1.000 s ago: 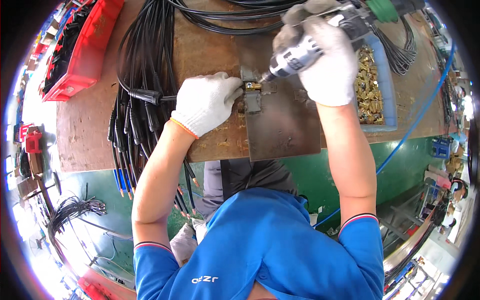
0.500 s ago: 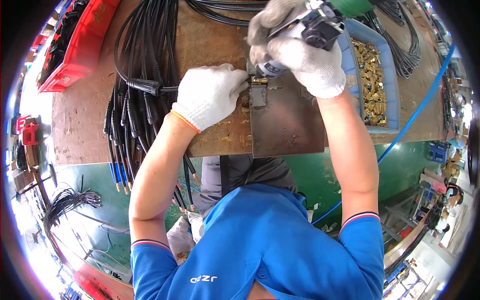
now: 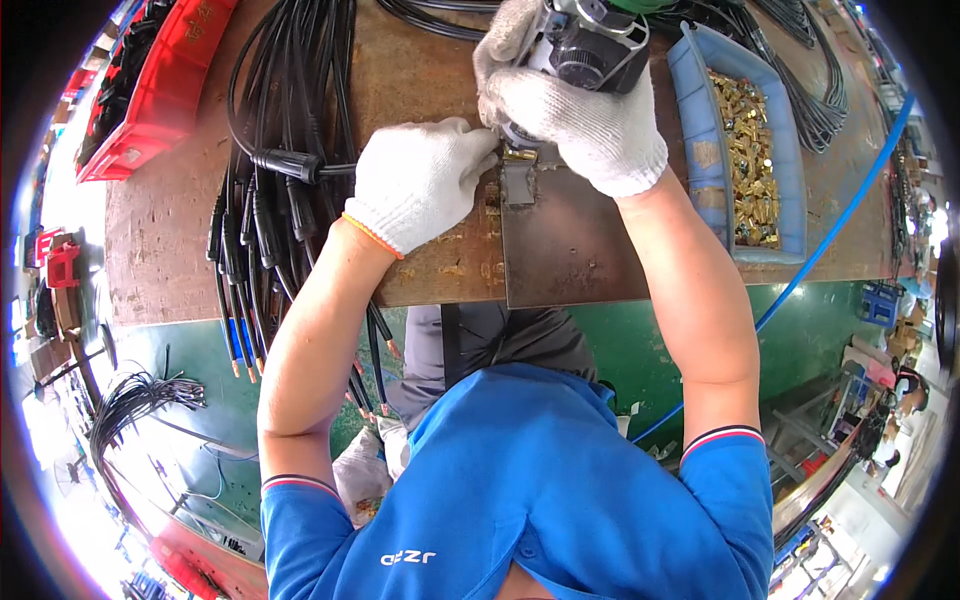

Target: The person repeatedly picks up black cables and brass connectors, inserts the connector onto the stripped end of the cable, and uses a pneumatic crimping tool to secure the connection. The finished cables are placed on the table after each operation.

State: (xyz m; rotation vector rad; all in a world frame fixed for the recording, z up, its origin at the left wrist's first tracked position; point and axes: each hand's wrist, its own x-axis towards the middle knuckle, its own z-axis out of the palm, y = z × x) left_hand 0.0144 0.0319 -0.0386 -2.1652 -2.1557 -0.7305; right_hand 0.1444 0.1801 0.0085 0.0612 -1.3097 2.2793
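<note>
My left hand, in a white knit glove, is closed around a black cable that carries a black sleeve just left of the glove. At its fingertips a small brass fitting lies at the left edge of a dark metal plate. My right hand, also gloved, grips a silver-and-black power tool with a green part at its far end. The tool's lower end reaches down next to the brass fitting; its contact point is hidden by the glove.
A blue bin full of brass fittings stands right of my right forearm. Bundled black cables hang over the bench's front edge on the left. A red bin sits at far left. A blue hose crosses the right side.
My right hand and the power tool have moved left and slightly away from me, nearer the brass fitting. The left hand has stayed nearly still on the cable.
</note>
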